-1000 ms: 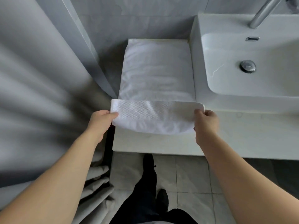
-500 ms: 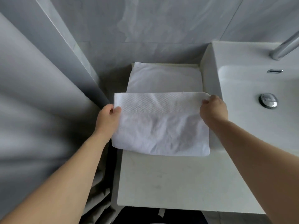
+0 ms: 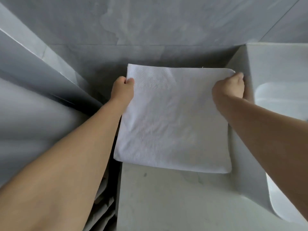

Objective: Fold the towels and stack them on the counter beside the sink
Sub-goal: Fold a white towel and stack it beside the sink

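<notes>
Grey tiled wall point(image 3: 166, 22) behind, dim and slightly blurred. Grey pleated curtain point(image 3: 33, 100) filling left side, folds running down past counter edge to lower left. White sink point(image 3: 275, 64) at right, raised rim just beside towel's right edge, basin curve showing at far right; tap out of view. Pale counter point(image 3: 166, 197) below, bare near part with faint marks and one small dark speck. Left forearm crossing curtain and covering gap between curtain and counter; right forearm crossing over counter's right side and part of sink rim. White towel point(image 3: 173, 120) lying on counter between curtain and sink, far edge close to wall, left side hanging slightly past counter's left edge. Folded to a near-square, upper layer on top, near edge a rounded fold, corners fairly even. Waffle-like embossed texture clear near far left corner, soft creases across middle. Left hand point(image 3: 122, 89) at far left corner, thumb on top and fingers curled under, pinching towel edge. Right hand point(image 3: 228, 87) at far right corner, fingers curled together round towel edge, knuckles close to sink wall; fingertips hidden under cloth. Layers beneath top one hidden, count impossible to tell.
</notes>
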A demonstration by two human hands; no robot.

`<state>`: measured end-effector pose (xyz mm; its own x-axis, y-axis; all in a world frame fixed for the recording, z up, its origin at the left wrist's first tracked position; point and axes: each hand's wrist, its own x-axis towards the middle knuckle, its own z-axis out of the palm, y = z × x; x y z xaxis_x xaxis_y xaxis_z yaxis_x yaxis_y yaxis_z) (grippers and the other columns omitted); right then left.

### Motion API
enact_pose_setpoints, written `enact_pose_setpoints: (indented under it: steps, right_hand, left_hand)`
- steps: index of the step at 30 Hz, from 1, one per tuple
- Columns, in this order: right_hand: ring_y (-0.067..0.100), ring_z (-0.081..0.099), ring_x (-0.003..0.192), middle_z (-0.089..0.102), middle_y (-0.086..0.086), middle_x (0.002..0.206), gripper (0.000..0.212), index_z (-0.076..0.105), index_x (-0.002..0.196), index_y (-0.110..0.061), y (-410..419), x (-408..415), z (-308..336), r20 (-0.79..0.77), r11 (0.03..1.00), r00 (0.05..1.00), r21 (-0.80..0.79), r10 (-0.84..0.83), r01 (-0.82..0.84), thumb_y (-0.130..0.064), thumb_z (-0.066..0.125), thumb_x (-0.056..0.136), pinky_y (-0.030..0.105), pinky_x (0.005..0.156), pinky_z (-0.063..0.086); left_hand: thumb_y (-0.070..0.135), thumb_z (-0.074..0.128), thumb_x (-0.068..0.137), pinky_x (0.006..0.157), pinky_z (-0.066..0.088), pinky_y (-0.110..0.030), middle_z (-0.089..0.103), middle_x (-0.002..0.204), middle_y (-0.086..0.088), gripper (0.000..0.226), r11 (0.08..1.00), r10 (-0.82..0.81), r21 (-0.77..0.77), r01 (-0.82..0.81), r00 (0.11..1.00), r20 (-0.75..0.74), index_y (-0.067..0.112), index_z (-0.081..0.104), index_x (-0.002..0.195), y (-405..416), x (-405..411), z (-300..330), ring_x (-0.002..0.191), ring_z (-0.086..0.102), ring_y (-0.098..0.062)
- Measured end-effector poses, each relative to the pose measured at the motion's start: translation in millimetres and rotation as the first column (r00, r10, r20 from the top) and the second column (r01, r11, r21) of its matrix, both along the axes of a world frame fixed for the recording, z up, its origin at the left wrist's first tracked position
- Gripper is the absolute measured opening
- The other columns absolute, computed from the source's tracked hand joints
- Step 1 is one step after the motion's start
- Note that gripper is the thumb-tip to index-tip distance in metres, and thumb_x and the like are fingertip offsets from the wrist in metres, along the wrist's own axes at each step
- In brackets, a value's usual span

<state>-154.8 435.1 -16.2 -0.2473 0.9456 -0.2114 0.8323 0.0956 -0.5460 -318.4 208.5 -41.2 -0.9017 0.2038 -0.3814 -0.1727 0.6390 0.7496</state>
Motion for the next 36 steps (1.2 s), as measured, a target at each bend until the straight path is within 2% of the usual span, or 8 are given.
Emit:
enact_pose_setpoints:
  steps: [9,12,16,19,25,29,33,36]
  right_hand:
    - [0.037,0.043,0.124,0.048,0.02,0.131,0.033,0.046,0.124,-0.004,6.3,-18.8,-67.0,0.236,0.98,0.971,0.189,0.023,-0.069,-0.006,0.043,0.092,0.039,0.099,0.03]
    - [0.037,0.042,0.122,0.047,0.021,0.13,0.037,0.047,0.125,-0.004,0.7,-20.4,-77.1,0.252,0.957,0.967,0.275,0.017,-0.089,-0.006,0.044,0.088,0.039,0.096,0.027]
    - [0.039,0.039,0.124,0.042,0.024,0.134,0.036,0.046,0.122,0.001,7.8,-26.5,-82.3,0.251,0.947,0.967,0.301,0.037,-0.114,-0.004,0.044,0.086,0.037,0.102,0.023]
    - [0.038,0.034,0.132,0.035,0.025,0.143,0.045,0.038,0.133,0.005,11.9,-27.9,-81.3,0.279,0.946,0.952,0.258,0.124,-0.198,-0.003,0.042,0.089,0.035,0.111,0.018]
    - [0.044,0.04,0.118,0.04,0.031,0.129,0.04,0.04,0.127,0.006,27.4,-28.0,-66.2,0.5,0.828,0.8,0.252,0.331,-0.501,-0.004,0.043,0.088,0.043,0.1,0.031]
    - [0.044,0.042,0.114,0.042,0.032,0.125,0.032,0.04,0.123,0.007,36.2,-25.6,-57.7,0.592,0.744,0.687,0.208,0.422,-0.635,-0.005,0.038,0.094,0.046,0.097,0.034]
    - [0.043,0.044,0.109,0.044,0.029,0.12,0.024,0.048,0.113,0.005,40.5,-20.9,-59.3,0.446,0.662,0.718,0.308,0.534,-0.684,-0.003,0.045,0.09,0.046,0.093,0.033]
    - [0.043,0.049,0.103,0.053,0.029,0.11,0.014,0.052,0.105,0.0,39.1,-18.3,-62.6,0.186,0.791,0.847,0.305,0.498,-0.531,-0.005,0.047,0.093,0.044,0.087,0.036]
  left_hand:
    - [0.027,0.04,0.099,0.073,0.035,-0.038,0.061,0.11,-0.017,0.021,0.912,-0.143,-0.41,0.006,0.942,-0.303,0.007,0.047,0.098,29.5,-10.2,-35.3,0.103,0.055,-0.038]
    - [0.029,0.049,0.098,0.085,0.036,-0.038,0.054,0.119,-0.018,0.028,0.931,-0.14,-0.364,-0.013,0.91,-0.391,0.002,0.053,0.104,30.4,-9.4,-38.0,0.11,0.049,-0.035]
    - [0.031,0.053,0.094,0.095,0.039,-0.04,0.054,0.121,-0.015,0.029,0.958,-0.074,-0.287,-0.01,0.957,-0.28,0.003,0.056,0.1,36.4,-22.6,-37.1,0.115,0.045,-0.033]
    - [0.025,0.058,0.089,0.081,0.04,-0.036,0.056,0.107,-0.014,0.022,0.975,-0.095,-0.222,0.026,0.947,-0.307,0.009,0.045,0.084,38.1,-28.5,-34.0,0.101,0.05,-0.032]
    - [0.039,0.068,0.089,0.079,0.046,-0.031,0.057,0.11,-0.001,0.047,0.996,-0.015,-0.085,0.01,0.998,-0.065,0.01,0.043,0.117,40.7,-34.4,-30.3,0.102,0.06,-0.026]
    - [0.037,0.059,0.095,0.079,0.049,-0.037,0.057,0.11,-0.003,0.037,0.989,-0.094,-0.127,0.075,0.984,-0.149,0.01,0.043,0.115,32.5,-30.6,-33.8,0.099,0.059,-0.027]
    - [0.024,0.057,0.092,0.067,0.038,-0.029,0.055,0.094,0.0,0.015,0.997,-0.072,-0.056,0.059,0.96,-0.272,0.013,0.047,0.093,30.3,-29.8,-36.0,0.082,0.054,-0.017]
    - [0.022,0.064,0.085,0.052,0.043,-0.014,0.059,0.081,0.009,0.01,0.996,0.038,0.089,-0.025,0.988,-0.15,0.02,0.054,0.083,31.2,-32.3,-34.6,0.061,0.054,0.004]
